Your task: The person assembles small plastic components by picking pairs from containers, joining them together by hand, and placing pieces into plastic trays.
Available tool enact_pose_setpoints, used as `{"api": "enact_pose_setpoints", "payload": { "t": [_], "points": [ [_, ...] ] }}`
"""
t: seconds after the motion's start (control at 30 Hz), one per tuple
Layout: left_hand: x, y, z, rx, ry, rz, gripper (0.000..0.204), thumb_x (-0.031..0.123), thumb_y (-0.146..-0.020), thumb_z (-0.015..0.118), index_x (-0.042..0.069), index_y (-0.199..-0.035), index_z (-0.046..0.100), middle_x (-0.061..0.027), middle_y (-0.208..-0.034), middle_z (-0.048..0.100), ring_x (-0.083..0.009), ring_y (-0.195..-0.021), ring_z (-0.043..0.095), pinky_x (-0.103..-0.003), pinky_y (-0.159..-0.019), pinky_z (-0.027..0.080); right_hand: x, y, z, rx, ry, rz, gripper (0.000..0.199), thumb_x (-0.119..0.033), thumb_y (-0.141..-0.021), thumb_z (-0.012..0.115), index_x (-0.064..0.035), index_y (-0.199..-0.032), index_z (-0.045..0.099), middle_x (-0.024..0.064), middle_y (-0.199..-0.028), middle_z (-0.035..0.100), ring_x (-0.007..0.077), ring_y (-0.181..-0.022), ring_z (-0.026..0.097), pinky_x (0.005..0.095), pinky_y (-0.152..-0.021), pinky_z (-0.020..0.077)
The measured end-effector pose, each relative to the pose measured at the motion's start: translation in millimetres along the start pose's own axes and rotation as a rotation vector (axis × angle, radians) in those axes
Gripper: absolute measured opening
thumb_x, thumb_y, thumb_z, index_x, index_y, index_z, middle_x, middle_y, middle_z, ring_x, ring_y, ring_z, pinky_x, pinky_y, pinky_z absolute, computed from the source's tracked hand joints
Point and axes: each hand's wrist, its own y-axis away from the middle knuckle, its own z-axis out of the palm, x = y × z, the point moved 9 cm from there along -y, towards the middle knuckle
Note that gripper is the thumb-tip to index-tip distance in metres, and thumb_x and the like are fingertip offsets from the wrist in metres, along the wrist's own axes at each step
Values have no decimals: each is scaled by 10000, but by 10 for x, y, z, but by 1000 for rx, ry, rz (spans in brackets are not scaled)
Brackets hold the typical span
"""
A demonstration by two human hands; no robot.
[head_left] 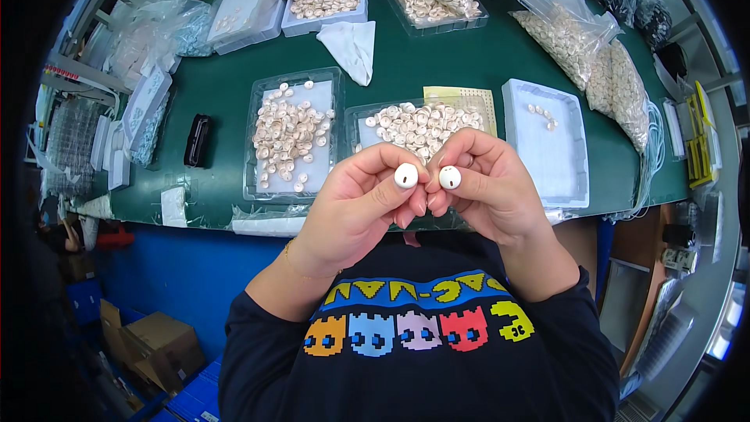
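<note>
Close together above the table's near edge, my two hands each pinch a small round white piece with a dark slot, which looks like an earbud shell. My left hand [351, 199] has its thumb and fingers closed on the left earbud shell [405, 176]. The right earbud shell [449, 177] is pinched in my right hand [500, 191]; the fingertips of both hands nearly meet. Just beyond them, many pale round shells [422, 125] fill a clear tray [351, 119], partly hidden by my hands. More pale shells [289, 133] lie in another clear tray [250, 168] to the left.
At right stands a white tray [539, 176] with several pieces at its far end. Bulging bags of pale parts [562, 43] lie behind it. A white cloth [350, 47], more filled trays [437, 19] and a black case [198, 141] rest on the green table [219, 94].
</note>
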Motion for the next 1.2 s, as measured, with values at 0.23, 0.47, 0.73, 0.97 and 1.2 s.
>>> {"api": "enact_pose_setpoints", "payload": {
  "t": [0.23,0.47,0.73,0.97,1.2],
  "points": [
    [-96,-9,10,-6,134,-77,131,131,-916,516,10,-951,552,-42,-805,568,-66,-664,502,-190,-625,423,77,0,-3,-12,-111,78,108,-18,-842,584,6,-942,549,116,-857,629,149,-730,631,240,-658,531],
    [-107,-4,17,18,179,-87,152,142,-922,469,14,-932,549,-33,-736,531,-87,-643,472,-207,-615,402,137,4,-17,-32,-212,96,165,-19,-860,553,14,-1021,554,100,-879,618,145,-770,619,258,-714,515],
    [-110,0,-2,78,145,-83,146,136,-920,468,14,-929,547,-34,-723,523,-93,-633,459,-206,-618,397,173,-11,-51,-10,-250,105,172,-29,-871,537,15,-1037,554,87,-879,615,132,-751,596,244,-698,496],
    [-139,-34,-72,60,-3,-86,114,58,-890,494,10,-981,543,-91,-823,597,-107,-656,537,-213,-605,435,-162,52,-137,171,380,-298,135,-8,-840,570,7,-971,599,94,-874,628,145,-782,594,257,-729,472],
    [-318,-62,-423,67,272,-249,286,-54,-777,459,-35,-1047,551,-99,-850,607,-133,-646,542,-241,-576,431,-356,66,132,99,1255,-648,180,67,-758,547,-38,-849,662,74,-868,649,215,-836,592,301,-757,452]
  ]
}}
